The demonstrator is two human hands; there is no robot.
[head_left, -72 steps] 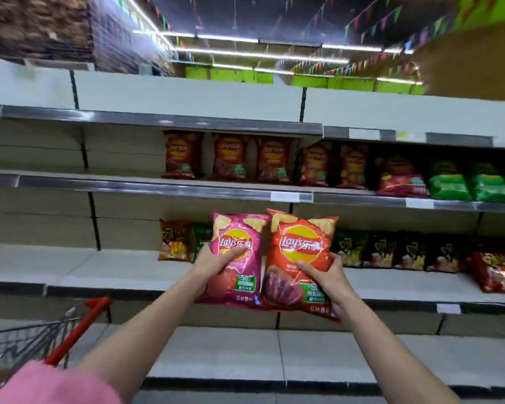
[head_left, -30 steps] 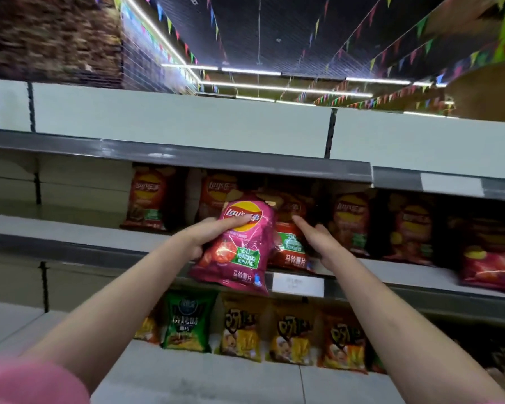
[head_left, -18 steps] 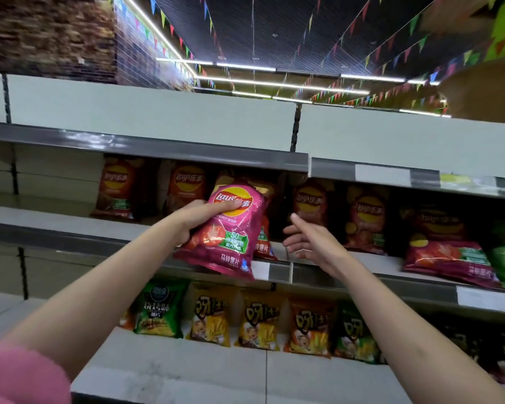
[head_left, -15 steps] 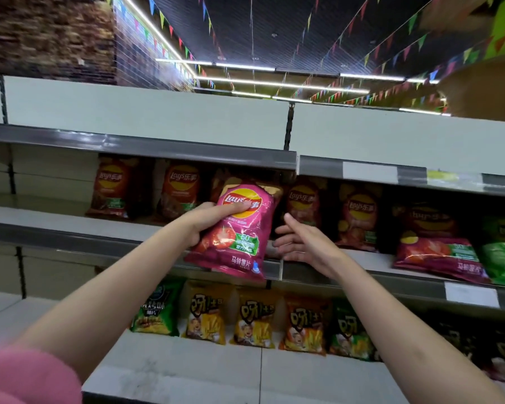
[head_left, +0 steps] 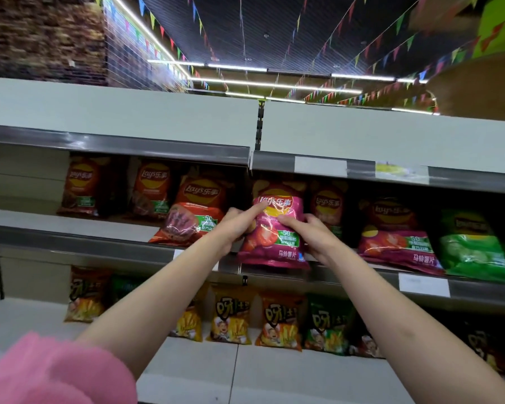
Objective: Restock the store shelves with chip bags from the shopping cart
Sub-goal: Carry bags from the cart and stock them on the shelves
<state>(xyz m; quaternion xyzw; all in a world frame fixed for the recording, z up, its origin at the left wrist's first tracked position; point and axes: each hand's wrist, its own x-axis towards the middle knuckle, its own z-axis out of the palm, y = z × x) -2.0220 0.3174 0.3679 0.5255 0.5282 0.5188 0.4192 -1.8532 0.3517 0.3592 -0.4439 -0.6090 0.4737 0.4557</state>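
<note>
The pink chip bag [head_left: 274, 231] is pinched between both hands' curled fingers [head_left: 289, 221]; being light, crinkly and crushable, its side seams should be held

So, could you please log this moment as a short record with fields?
held item: pink chip bag, at the middle shelf edge
left hand: grips the bag's left side, a finger laid across its top
right hand: grips the bag's right side
neighbour on left: orange chip bag, leaning forward
neighbour on right: second pink bag
</note>
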